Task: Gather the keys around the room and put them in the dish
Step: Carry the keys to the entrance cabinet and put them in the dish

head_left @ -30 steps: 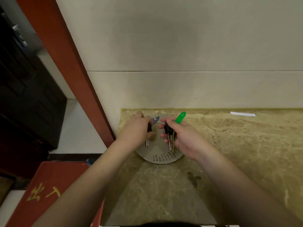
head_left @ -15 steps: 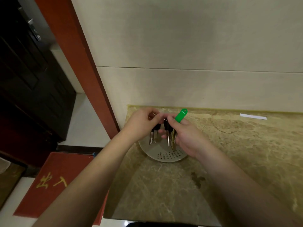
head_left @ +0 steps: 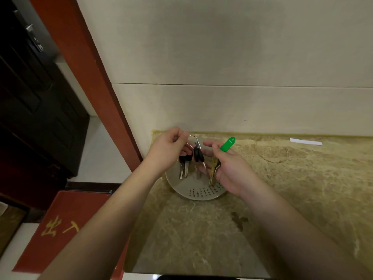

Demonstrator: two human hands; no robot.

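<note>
- Left hand [head_left: 167,150] pinching wire ring [head_left: 193,140]; black-headed keys [head_left: 191,158] dangling over dish [head_left: 196,194].
- Right hand [head_left: 228,168] gripping brass keys [head_left: 213,170], green tag [head_left: 227,144] toward 1 o'clock.
- Lower both low over dish centre, then release; avoids bounce-out.

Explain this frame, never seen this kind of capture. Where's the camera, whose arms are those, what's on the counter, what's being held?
There is no machine: a person wears a wide-angle camera on the head, looking forward and down, so the two bare arms are the wearer's own. The left hand pinches a wire key ring from which black-headed keys hang above a round pale dish. The right hand grips brass-coloured keys with a green tag sticking up, also over the dish. The dish sits on a beige marble counter against the wall. A white paper strip lies further along the counter. On the floor to the left is a red mat.
</note>
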